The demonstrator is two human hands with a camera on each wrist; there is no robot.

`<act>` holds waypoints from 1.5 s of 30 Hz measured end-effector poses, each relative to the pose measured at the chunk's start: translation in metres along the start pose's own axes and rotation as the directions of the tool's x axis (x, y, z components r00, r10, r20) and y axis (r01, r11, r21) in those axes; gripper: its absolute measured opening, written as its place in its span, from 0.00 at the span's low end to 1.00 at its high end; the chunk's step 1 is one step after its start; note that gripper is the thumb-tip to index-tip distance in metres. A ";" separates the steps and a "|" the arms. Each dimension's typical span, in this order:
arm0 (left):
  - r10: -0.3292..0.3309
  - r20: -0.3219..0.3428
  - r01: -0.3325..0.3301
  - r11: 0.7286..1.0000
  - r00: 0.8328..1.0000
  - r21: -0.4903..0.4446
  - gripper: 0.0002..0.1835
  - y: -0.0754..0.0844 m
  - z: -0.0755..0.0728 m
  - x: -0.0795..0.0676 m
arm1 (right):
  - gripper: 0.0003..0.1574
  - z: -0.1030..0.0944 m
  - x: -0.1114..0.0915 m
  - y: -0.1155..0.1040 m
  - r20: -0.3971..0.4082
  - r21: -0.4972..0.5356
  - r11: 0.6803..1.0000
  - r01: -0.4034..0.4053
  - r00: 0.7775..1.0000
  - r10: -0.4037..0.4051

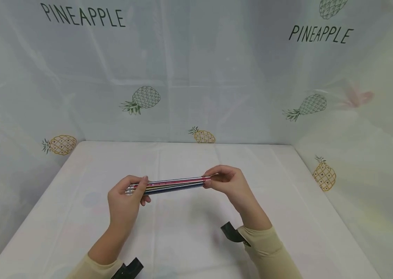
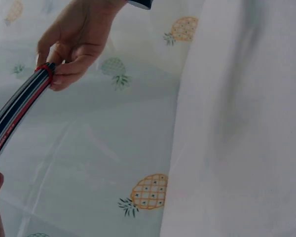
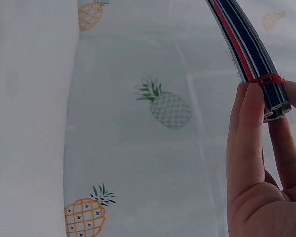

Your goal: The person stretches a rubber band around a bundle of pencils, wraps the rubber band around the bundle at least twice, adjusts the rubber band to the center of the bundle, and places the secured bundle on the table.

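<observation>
- Left hand (image 1: 124, 201): closed around one end of the pencils, with the thumb laid across the top and fingertips showing below; the opening between thumb and fingers is no wider than the bundle.
- Right hand (image 1: 229, 182): pinches the opposite end of the pencils between thumb and fingers; this gap also matches the thickness of the bundle.
- Pencils (image 1: 175, 185): one bundle spanning the space between the two grips, raised above the table, nearly level, with the right-hand end slightly higher. Visible colours include red, dark blue and silver.
- Pencil ends, left side: silvery, projecting slightly beyond the left thumb.
- Pencil ends, right side: flat, located just past the right fingertips in the right wrist view.
- Red band (image 3: 269, 79): wrapped around the bundle at the right grip, in contact with the fingers there. The left grip conceals part of its own end of the bundle.
- Table (image 1: 182, 240): white-covered, below both grips.
- Curtain (image 1: 196, 50): pineapple-printed, beyond the grips and to both sides.
- Sleeves (image 1: 269, 248): pale yellow, behind each grip, with a black piece near each cuff.
</observation>
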State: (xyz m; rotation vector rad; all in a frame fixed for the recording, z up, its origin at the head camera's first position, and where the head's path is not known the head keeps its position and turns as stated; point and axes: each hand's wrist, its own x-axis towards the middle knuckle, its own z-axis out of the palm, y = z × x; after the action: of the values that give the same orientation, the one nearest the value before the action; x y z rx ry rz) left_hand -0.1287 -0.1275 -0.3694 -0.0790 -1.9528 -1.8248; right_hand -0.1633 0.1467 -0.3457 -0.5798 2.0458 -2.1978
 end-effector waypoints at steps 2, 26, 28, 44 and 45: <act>0.018 0.025 -0.018 1.000 1.000 0.003 0.08 -0.001 0.000 -0.002 | 0.10 0.000 -0.001 -0.001 -0.020 0.017 1.000 -0.006 1.000 0.006; -0.069 0.098 0.074 0.996 0.993 -0.048 0.04 0.001 0.017 -0.006 | 0.16 0.024 -0.003 0.011 -0.076 -0.097 0.974 -0.206 0.977 0.199; -0.095 0.131 0.101 0.994 0.987 -0.041 0.04 0.001 0.017 -0.002 | 0.17 0.022 -0.002 0.011 -0.094 -0.125 0.972 -0.200 0.977 0.189; -0.283 0.244 0.289 0.957 0.928 0.011 0.08 -0.008 0.015 0.006 | 0.15 0.015 0.004 0.021 -0.065 -0.230 0.973 -0.035 0.998 0.021; -0.306 0.249 0.310 0.951 0.919 0.025 0.09 -0.008 0.015 0.006 | 0.15 0.014 0.004 0.022 -0.052 -0.241 0.970 -0.024 0.999 0.012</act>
State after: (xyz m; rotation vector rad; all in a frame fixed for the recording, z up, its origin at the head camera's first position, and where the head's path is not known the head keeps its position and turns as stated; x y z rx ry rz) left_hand -0.1409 -0.1159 -0.3753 -0.0060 -2.2304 -2.1180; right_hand -0.1667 0.1298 -0.3655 -0.5285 2.3546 -1.9857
